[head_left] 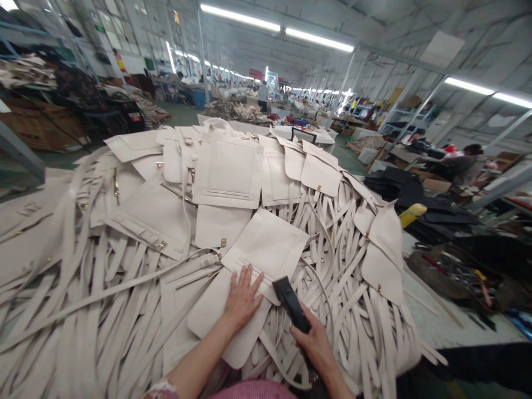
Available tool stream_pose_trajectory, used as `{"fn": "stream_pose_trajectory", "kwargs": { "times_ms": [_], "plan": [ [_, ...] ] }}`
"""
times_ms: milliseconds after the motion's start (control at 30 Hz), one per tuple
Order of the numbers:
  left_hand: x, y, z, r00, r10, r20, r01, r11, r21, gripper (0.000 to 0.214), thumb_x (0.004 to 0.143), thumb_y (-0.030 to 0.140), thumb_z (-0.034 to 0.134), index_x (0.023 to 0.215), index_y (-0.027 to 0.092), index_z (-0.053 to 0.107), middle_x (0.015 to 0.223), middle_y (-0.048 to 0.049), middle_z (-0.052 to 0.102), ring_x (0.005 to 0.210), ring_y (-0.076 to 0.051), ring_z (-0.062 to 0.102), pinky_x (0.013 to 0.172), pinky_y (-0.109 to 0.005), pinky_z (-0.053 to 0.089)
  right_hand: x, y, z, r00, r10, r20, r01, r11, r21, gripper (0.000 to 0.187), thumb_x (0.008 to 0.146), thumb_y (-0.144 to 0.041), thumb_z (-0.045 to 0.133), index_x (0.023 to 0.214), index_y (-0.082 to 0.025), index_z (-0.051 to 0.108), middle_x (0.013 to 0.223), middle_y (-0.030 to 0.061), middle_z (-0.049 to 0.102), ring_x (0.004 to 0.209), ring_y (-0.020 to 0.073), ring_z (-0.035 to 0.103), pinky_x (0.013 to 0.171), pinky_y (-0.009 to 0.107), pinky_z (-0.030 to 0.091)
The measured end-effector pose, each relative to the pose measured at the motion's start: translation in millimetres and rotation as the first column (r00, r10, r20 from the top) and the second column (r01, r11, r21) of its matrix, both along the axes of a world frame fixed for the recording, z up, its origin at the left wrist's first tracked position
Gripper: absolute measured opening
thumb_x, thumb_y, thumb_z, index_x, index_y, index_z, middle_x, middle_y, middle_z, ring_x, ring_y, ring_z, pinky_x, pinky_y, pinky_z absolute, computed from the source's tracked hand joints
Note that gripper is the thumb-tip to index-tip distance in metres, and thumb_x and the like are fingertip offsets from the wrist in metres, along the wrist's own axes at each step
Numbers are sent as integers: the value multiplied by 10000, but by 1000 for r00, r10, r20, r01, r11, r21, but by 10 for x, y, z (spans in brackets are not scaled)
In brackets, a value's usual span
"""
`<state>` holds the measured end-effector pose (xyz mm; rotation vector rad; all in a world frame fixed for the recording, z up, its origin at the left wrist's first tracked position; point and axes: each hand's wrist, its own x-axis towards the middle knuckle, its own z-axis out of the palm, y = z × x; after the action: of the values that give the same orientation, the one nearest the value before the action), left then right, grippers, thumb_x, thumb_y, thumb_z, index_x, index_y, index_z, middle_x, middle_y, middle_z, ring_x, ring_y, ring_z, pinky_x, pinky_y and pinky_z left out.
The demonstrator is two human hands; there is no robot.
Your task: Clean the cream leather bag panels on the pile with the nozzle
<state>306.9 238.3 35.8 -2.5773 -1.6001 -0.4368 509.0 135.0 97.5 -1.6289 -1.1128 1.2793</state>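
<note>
Bag [268, 244]: cream, lying askew on the near side of a heap of similar bags [228, 172].
Left hand [243, 299]: grip spread flat on the bag, holding nothing.
Right hand [313, 338]: grip wrapped around a black tool [293, 305], its end by the bag's lower edge.
Straps [386, 332]: trailing below the bags.

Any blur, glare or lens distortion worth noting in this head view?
Head view: the ceiling tubes burn out to plain white; head view: the cardboard box near the left edge looks stretched and smeared; head view: the pale bag under the left hand is clearer, with only soft shadows.
</note>
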Motion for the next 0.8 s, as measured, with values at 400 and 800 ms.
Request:
{"fn": "stream_pose_trajectory", "kwargs": {
  "times_ms": [400, 800],
  "plan": [
    [-46, -18, -49, 1000, -8, -19, 8, 1000, -2, 695, 742, 388, 498, 1349, 181, 229, 1428, -119, 166, 1307, -284, 112, 1041, -503, 83, -54, -166, -170, 992, 123, -38, -125, 991, -42, 655, 593, -173, 520, 1243, -150, 446, 844, 27, 642, 429, 79, 430, 403, 196, 371],
    [-155, -444, 5, 967, -232, 103, 246, 956, -160, 670, 750, 239, 473, 1356, 215, 191, 1431, -63, 181, 1311, -251, 110, 1058, -480, 166, -55, 206, 332, 980, 165, 111, -163, 986, -32, 616, 686, -196, 492, 1287, -189, 360, 582, -42, 554, 408, 92, 439, 377, 182, 363]
  ]
}}
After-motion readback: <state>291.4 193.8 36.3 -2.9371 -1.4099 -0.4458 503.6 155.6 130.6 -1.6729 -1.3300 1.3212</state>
